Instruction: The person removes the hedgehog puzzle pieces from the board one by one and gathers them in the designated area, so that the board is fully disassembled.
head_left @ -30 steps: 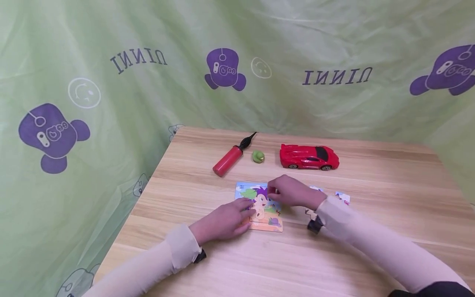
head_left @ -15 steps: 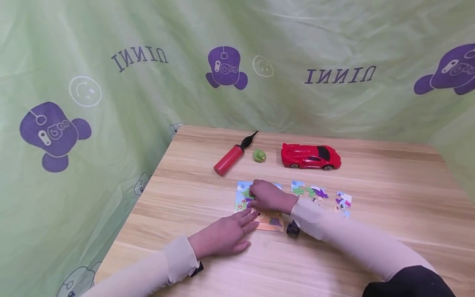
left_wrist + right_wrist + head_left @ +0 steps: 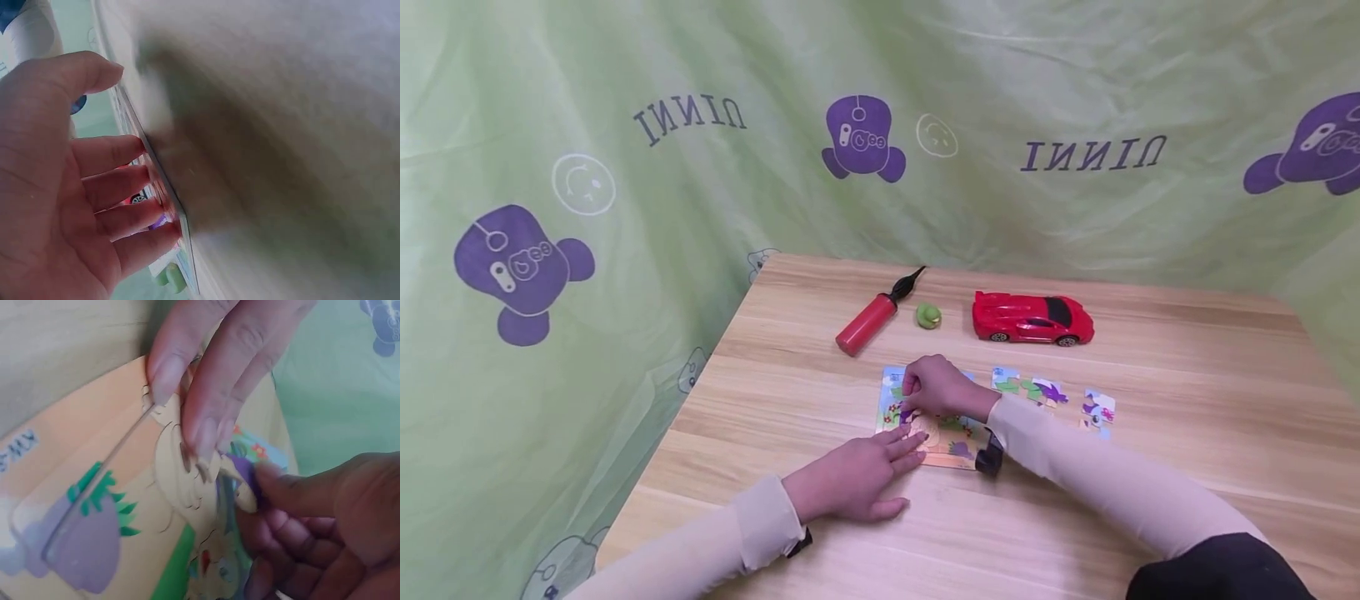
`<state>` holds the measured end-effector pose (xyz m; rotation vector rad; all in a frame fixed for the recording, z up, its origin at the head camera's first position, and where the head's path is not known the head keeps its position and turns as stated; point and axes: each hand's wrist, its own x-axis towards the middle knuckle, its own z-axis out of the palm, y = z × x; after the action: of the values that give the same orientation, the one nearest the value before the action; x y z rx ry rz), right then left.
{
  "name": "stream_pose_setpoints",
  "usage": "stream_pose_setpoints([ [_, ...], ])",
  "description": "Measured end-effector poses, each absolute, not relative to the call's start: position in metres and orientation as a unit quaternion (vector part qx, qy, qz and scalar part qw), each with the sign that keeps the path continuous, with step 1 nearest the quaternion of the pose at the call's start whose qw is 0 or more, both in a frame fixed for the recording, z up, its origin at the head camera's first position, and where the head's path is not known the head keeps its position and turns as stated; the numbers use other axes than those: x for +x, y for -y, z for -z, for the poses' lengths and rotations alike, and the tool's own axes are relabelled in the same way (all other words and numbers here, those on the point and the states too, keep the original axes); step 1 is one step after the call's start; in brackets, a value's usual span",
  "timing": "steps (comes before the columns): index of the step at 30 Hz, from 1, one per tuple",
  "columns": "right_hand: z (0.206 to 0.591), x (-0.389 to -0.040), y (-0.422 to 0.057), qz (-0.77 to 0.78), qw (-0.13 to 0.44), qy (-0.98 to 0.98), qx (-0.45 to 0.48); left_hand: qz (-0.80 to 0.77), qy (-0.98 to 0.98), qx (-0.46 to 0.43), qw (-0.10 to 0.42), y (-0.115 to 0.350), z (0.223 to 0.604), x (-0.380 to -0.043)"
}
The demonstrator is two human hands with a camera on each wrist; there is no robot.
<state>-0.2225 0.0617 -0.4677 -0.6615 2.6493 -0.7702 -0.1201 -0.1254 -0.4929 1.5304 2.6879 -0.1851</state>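
A jigsaw puzzle board [image 3: 889,382] with a cartoon picture lies flat on the wooden table. My left hand [image 3: 850,479] rests its extended fingers on the board's lower left part, thumb spread out to the side. In the left wrist view, the fingertips [image 3: 165,231] lie along the board's edge. Over the upper left of the board, my right hand [image 3: 942,387] pinches a purple and cream puzzle piece [image 3: 245,470] between thumb and fingers. The piece sits close over the picture, beside the left fingertips, and is largely hidden by the right hand in the head view.
Loose puzzle pieces [image 3: 1048,392] lie right of the board, with another group of pieces [image 3: 1099,408] farther right. Behind the board are a red hand pump [image 3: 868,323], a green toy duck [image 3: 928,316] and a red toy car [image 3: 1033,318]. A green curtain [image 3: 775,183] hangs behind.
My right hand has moved left from the board's upper right to its upper left, and its forearm now uncovers the loose pieces. My left hand has stayed on the board, its thumb spread wider.
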Motion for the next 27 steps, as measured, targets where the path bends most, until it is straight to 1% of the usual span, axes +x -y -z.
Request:
stream_pose_setpoints([
  [5, 0.455, -0.237, -0.076, 0.333, 0.096, -0.918, -0.194, 0.053, -0.864, 0.499, 0.033, 0.125, 0.491, -0.124],
  [8, 0.445, -0.247, -0.092, 0.338, 0.073, -0.921, -0.182, 0.014, -0.864, 0.501, 0.036, 0.128, 0.491, -0.132],
  [10, 0.439, -0.249, -0.107, 0.321, 0.079, -0.926, -0.183, -0.022, -0.866, 0.499, 0.031, 0.130, 0.491, -0.140],
  [14, 0.436, -0.241, -0.139, 0.292, 0.118, -0.930, -0.189, -0.060, -0.870, 0.489, 0.014, 0.128, 0.488, -0.152],
  [21, 0.447, -0.223, -0.179, 0.267, 0.158, -0.929, -0.202, -0.038, -0.877, 0.479, -0.006, 0.120, 0.484, -0.159],
  [24, 0.451, -0.218, -0.189, 0.263, 0.172, -0.929, -0.196, -0.014, -0.880, 0.475, 0.011, 0.117, 0.487, -0.156],
  [27, 0.453, -0.216, -0.196, 0.262, 0.188, -0.928, -0.185, -0.003, -0.878, 0.476, 0.044, 0.117, 0.491, -0.152],
])
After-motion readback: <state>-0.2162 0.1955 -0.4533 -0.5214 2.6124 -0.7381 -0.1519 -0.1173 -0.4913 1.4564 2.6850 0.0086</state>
